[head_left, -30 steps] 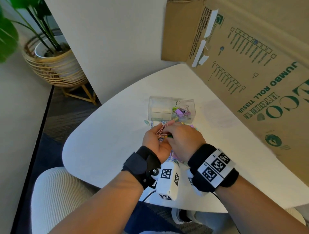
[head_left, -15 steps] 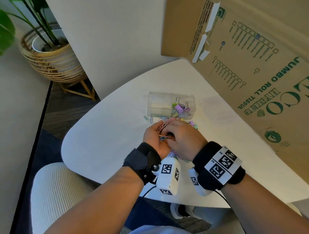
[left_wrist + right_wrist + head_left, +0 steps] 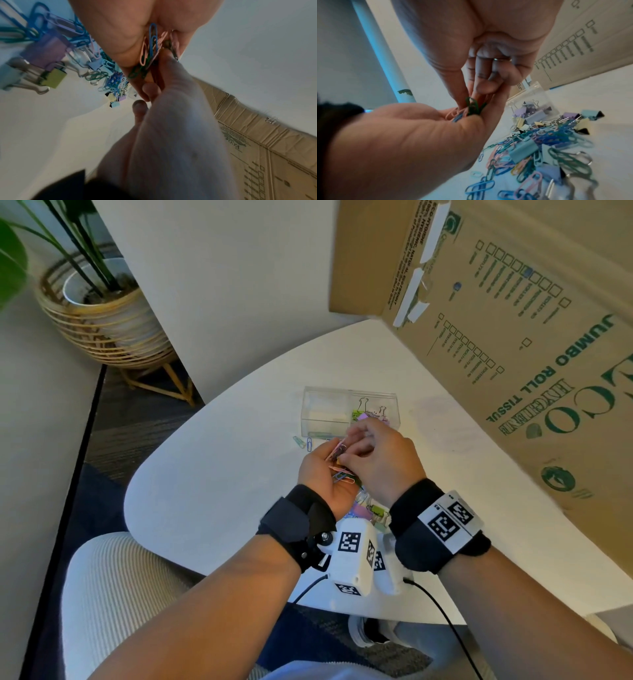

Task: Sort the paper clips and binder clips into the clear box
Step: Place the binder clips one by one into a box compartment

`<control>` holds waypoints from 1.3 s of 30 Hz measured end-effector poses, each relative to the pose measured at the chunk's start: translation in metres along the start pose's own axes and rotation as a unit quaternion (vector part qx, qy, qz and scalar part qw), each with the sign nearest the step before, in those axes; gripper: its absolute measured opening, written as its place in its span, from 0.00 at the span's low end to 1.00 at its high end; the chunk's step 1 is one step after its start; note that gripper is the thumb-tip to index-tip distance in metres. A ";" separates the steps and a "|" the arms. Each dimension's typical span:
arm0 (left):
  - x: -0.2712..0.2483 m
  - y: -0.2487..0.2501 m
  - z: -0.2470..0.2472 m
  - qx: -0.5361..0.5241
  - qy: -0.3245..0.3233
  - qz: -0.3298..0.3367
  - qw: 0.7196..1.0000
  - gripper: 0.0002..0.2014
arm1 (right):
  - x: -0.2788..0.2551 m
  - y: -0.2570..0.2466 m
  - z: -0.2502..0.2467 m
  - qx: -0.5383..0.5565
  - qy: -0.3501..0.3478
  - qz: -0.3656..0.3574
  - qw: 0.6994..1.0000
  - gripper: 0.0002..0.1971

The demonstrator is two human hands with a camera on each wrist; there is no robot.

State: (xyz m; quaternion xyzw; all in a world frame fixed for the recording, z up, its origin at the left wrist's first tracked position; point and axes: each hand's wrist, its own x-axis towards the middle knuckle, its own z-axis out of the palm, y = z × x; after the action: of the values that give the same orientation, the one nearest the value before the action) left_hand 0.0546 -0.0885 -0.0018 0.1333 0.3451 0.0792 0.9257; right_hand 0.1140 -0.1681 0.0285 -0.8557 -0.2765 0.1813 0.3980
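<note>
Clips in pink, blue and green (image 3: 339, 465) lie bunched in the cupped left hand (image 3: 320, 474), whose fingers curl round them. Right hand (image 3: 380, 460) sits just beside it, fingertips (image 3: 481, 88) pinched together on the green clips (image 3: 473, 106) of that bunch. Just beyond both hands stands the clear box (image 3: 325, 412) on the counter (image 3: 219, 491); its right compartment holds binder clips (image 3: 368, 414), and what its left one holds cannot be told. Beneath the hands, near the wrists, a loose pile (image 3: 539, 142) of paper clips and binder clips spreads over the counter. Two stray paper clips (image 3: 305, 442) lie left of the left hand. Right of the right hand a cardboard carton (image 3: 513, 337) leans.
</note>
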 end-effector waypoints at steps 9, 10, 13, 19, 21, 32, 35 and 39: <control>-0.001 0.003 -0.001 0.014 -0.025 0.019 0.999 0.18 | 0.000 0.007 -0.012 0.144 -0.006 0.047 0.989 0.05; -0.001 0.003 0.000 0.009 -0.031 0.014 0.999 0.19 | 0.000 0.007 -0.013 0.158 -0.010 0.051 0.986 0.05; -0.001 0.004 -0.002 -0.010 -0.032 0.003 0.999 0.19 | -0.003 0.000 -0.018 0.217 0.009 0.029 0.976 0.02; -0.001 0.005 -0.017 0.010 -0.012 -0.004 1.000 0.16 | 0.011 0.007 -0.040 0.226 0.188 0.025 0.956 0.09; -0.002 0.001 -0.023 0.016 -0.010 -0.008 1.000 0.15 | 0.024 0.015 -0.042 0.175 0.174 0.058 0.967 0.08; -0.009 0.008 -0.017 -0.007 -0.021 0.005 1.000 0.18 | 0.035 -0.004 -0.039 -0.027 0.083 -0.061 0.994 0.10; -0.008 0.010 -0.014 -0.018 -0.025 0.015 0.999 0.19 | 0.014 -0.013 -0.030 -0.072 -0.036 -0.104 0.991 0.11; -0.008 0.017 -0.012 -0.027 -0.028 0.015 0.999 0.20 | -0.006 -0.013 -0.027 -0.149 -0.138 -0.139 0.969 0.13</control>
State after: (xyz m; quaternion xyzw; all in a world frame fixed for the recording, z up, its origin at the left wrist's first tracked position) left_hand 0.0399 -0.0715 -0.0007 0.1154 0.3147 0.0989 0.9369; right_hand 0.1195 -0.1807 0.0560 -0.8254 -0.4689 0.1970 0.2450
